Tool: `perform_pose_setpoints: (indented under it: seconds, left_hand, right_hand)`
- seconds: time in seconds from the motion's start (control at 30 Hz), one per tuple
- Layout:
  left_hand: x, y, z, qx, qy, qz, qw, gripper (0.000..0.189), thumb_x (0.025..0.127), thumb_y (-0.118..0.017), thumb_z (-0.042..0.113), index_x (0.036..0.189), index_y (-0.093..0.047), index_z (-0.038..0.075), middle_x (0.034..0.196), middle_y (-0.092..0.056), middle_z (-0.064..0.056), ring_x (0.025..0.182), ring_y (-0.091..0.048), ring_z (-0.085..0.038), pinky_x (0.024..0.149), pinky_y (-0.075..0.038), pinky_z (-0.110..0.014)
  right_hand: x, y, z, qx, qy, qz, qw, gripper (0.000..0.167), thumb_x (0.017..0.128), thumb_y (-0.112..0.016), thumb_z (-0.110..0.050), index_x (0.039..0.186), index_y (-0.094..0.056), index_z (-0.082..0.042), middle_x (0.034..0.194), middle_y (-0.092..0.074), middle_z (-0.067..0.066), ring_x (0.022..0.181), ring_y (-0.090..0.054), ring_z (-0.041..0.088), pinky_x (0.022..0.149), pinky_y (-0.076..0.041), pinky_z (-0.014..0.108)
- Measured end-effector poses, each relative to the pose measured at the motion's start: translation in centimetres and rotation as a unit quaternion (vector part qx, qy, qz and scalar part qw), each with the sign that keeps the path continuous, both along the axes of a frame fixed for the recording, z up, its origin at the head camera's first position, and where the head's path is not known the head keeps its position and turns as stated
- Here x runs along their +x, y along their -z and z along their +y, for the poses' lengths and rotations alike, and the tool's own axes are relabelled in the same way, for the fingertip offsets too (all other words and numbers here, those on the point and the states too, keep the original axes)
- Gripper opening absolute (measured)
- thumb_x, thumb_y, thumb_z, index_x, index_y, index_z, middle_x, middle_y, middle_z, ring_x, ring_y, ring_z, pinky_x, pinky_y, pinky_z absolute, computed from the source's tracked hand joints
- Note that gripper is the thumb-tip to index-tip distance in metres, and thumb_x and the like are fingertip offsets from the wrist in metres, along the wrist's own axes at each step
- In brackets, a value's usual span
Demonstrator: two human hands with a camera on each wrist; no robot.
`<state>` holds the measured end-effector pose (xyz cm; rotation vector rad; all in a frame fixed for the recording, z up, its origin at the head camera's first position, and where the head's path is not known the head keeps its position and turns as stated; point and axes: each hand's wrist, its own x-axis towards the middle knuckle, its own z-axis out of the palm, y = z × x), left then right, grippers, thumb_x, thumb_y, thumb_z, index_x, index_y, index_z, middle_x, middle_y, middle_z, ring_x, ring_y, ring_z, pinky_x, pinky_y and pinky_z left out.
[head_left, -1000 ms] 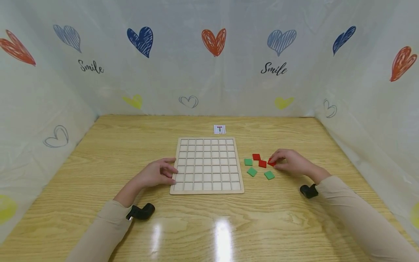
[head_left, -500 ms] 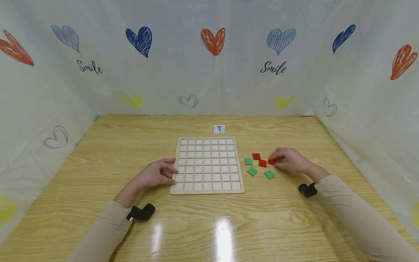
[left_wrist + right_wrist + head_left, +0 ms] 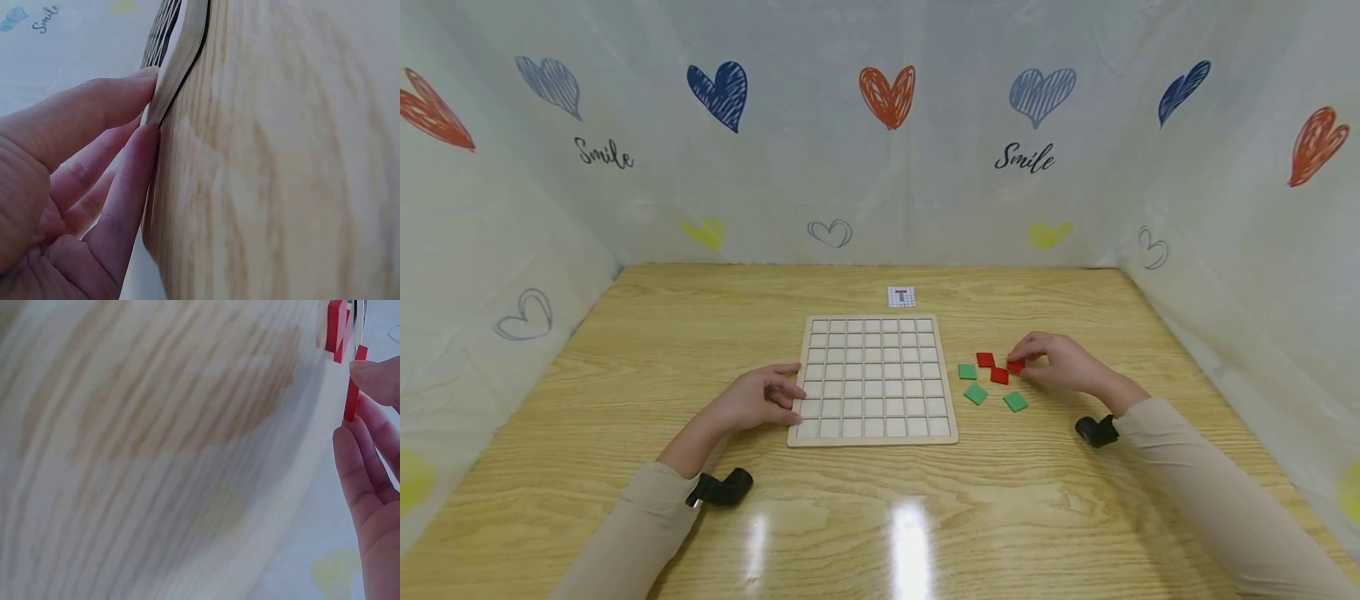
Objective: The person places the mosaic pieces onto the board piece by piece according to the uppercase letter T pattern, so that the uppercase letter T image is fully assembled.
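Observation:
My right hand [image 3: 1063, 365] pinches a red square tile [image 3: 1016, 365] between thumb and fingers. In the right wrist view that tile [image 3: 354, 394] is held on edge, raised off the table. Just left of it lie two other red tiles [image 3: 985, 360] that touch at a corner. Three green tiles [image 3: 975, 394] are scattered around them. My left hand [image 3: 754, 398] rests with spread, relaxed fingertips on the left rim of a square wooden grid board [image 3: 872, 442]. The left wrist view shows thumb and a finger touching the board's edge [image 3: 181, 69]. No tiles sit in the board's cells.
A small printed card [image 3: 902, 297] with a red and green T on a grid lies behind the board. The wooden table [image 3: 820, 525] is enclosed by pale curtains [image 3: 805, 183] with hearts. Black camera mounts [image 3: 1096, 431] sit at both wrists.
My right hand has lifted the pinched red tile off the table and moved it slightly left, toward the other red tiles. The left hand stays at the board's edge.

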<state>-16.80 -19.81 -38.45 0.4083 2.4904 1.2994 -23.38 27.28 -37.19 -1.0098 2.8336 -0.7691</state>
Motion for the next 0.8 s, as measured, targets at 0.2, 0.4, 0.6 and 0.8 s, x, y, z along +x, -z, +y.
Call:
perform_pose_setpoints:
  seconds: [0.2,0.4,0.6,0.8]
  left_hand:
    - [0.0,-0.1,0.0,-0.006,-0.009,-0.001,0.9999,0.032,0.074,-0.079,0.012,0.102,-0.069,0.000,0.145,-0.033,-0.019,0.089,-0.059,-0.019,0.076,-0.048,-0.028]
    - [0.1,-0.3,0.0,-0.006,-0.017,-0.004,0.9998,0.032,0.074,-0.079,0.012,0.102,-0.069,0.000,0.145,-0.033,-0.018,0.088,-0.059,-0.018,0.074,-0.047,-0.026]
    - [0.2,-0.2,-0.1,-0.006,-0.010,0.005,0.9999,0.034,0.074,-0.079,0.012,0.103,-0.068,-0.001,0.145,-0.033,-0.019,0.089,-0.059,-0.019,0.075,-0.047,-0.027]
    - [0.2,0.1,-0.1,-0.007,-0.009,0.002,0.9999,0.032,0.074,-0.079,0.012,0.102,-0.069,0.001,0.145,-0.034,-0.017,0.090,-0.059,-0.018,0.076,-0.047,-0.027]
  right_hand:
    - [-0.5,-0.2,-0.7,-0.005,-0.005,-0.002,1.0000,0.021,0.079,-0.070,0.002,0.100,-0.071,-0.002,0.099,-0.063,0.006,0.086,-0.058,0.024,0.075,-0.047,0.042]
    - [-0.8,-0.6,-1.7,-0.018,-0.010,0.000,0.9998,0.021,0.079,-0.070,0.003,0.099,-0.071,-0.002,0.099,-0.063,0.006,0.086,-0.057,0.023,0.074,-0.047,0.041]
    - [-1.0,-0.6,-2.5,-0.035,-0.029,0.000,0.9989,0.019,0.079,-0.070,0.004,0.098,-0.070,0.000,0.098,-0.063,0.008,0.086,-0.059,0.025,0.073,-0.049,0.042]
    - [-0.9,-0.7,-3.1,-0.047,-0.026,-0.018,0.9984,0.020,0.080,-0.068,0.005,0.100,-0.070,0.001,0.100,-0.063,0.009,0.088,-0.058,0.026,0.074,-0.048,0.045]
